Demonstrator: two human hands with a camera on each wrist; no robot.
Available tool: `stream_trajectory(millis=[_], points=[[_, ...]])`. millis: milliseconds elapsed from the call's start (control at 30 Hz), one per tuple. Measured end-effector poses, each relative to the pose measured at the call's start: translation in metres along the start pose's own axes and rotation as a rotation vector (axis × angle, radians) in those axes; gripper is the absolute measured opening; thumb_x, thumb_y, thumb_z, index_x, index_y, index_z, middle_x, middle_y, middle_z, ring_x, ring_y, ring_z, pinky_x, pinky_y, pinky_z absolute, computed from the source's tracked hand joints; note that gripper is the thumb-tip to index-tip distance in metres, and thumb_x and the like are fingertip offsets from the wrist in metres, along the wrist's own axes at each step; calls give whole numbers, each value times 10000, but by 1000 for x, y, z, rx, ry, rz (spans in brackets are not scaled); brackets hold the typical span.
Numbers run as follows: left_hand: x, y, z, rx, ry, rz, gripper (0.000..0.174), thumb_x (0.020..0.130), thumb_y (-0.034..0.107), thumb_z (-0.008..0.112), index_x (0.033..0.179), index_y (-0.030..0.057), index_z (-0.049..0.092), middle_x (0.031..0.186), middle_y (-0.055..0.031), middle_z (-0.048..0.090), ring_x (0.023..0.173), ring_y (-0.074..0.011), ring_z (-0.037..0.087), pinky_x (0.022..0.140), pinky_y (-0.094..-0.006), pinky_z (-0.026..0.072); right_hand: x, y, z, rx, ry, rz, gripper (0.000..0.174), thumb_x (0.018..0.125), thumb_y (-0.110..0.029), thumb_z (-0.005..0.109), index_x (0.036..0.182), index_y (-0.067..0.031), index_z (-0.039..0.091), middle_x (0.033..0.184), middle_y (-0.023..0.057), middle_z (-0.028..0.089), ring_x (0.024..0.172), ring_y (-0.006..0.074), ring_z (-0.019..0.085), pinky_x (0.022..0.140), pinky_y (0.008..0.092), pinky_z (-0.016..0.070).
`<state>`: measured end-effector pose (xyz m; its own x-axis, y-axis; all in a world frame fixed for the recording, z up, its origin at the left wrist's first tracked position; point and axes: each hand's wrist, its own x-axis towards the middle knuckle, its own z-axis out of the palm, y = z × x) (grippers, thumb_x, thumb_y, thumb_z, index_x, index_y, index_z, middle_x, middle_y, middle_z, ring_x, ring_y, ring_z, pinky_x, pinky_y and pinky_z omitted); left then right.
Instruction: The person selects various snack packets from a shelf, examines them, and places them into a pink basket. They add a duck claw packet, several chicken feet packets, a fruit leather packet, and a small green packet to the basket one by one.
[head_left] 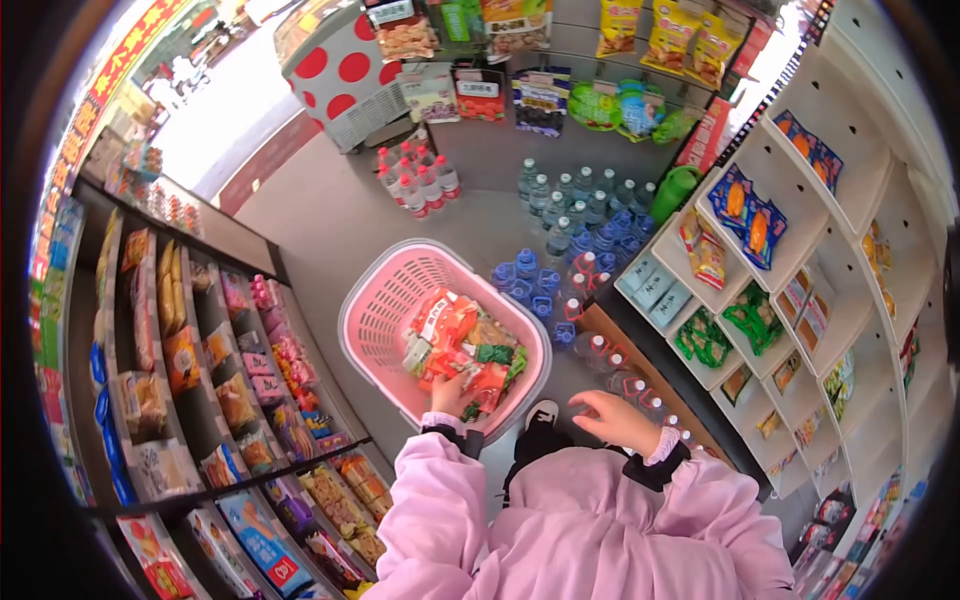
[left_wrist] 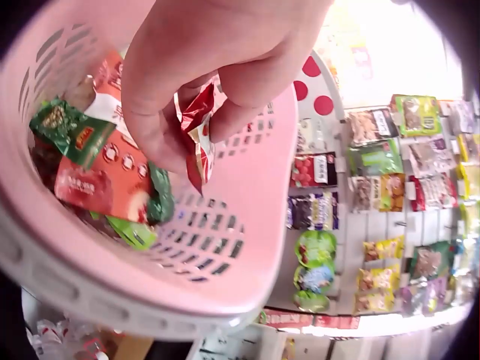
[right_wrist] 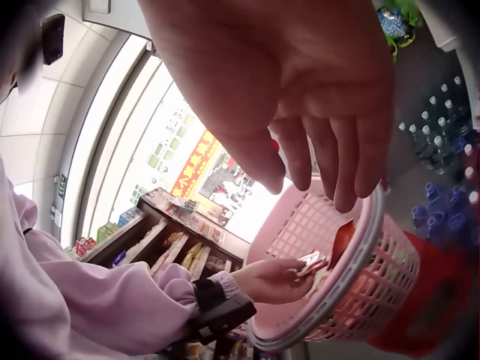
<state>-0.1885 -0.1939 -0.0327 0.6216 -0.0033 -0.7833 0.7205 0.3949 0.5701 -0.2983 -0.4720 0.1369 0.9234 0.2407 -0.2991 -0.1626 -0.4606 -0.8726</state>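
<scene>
My left hand (head_left: 449,393) is inside the near side of a pink plastic basket (head_left: 372,318). In the left wrist view its thumb and fingers pinch a small shiny red packet (left_wrist: 197,139), above the other packets. A large red-orange snack bag (left_wrist: 105,180) and a dark green packet (left_wrist: 75,133) lie in the basket, overlapping one another. My right hand (head_left: 615,420) hovers to the right of the basket and holds nothing. Its fingers hang relaxed in the right wrist view, with the basket's grey rim behind them.
Snack shelves (head_left: 185,345) run along the left, and white slanted shelves (head_left: 850,300) stand on the right. Water bottles (head_left: 575,205) and blue-capped bottles (head_left: 525,278) crowd the floor beyond the basket. Red-capped bottles (head_left: 420,180) stand farther back. Hanging snack bags (head_left: 540,98) line the far wall.
</scene>
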Motion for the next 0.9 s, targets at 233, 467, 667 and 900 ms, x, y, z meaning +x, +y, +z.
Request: stream_trajectory(millis=[233,467,667,900], points=[[54,-25,-28,46,27,30,213,727,-41,540,897,82,504,800,-64,545,707,-231,564,540,-355,479,-76,58,-37,-4,206,189,276,782,-174,539,1007,-14,514,946,132,558,797,217,586,693,309,461],[68,-18,-24,19,-165,98,155,742,6,531,897,-9,532,759,-83,586,659,-207,581,564,-277,483,-153,55,-88,-32,517,179,259,792,-165,533,1004,-18,516,915,142,576,803,246,584,683,328,461],[-36,0,95,154,-391,167,226,789,73,522,1007,18,501,897,-104,571,757,-205,561,654,-288,459,-221,15,-168,-167,1013,107,255,780,-135,547,1005,-20,519,849,141,564,714,230,581,641,319,466],[-152,-21,253,289,-711,200,225,811,56,512,1032,26,486,934,-116,562,750,-199,568,653,-281,470,-330,17,-305,-631,1744,-15,293,731,-68,561,1010,-10,493,913,153,524,826,285,533,718,344,434]])
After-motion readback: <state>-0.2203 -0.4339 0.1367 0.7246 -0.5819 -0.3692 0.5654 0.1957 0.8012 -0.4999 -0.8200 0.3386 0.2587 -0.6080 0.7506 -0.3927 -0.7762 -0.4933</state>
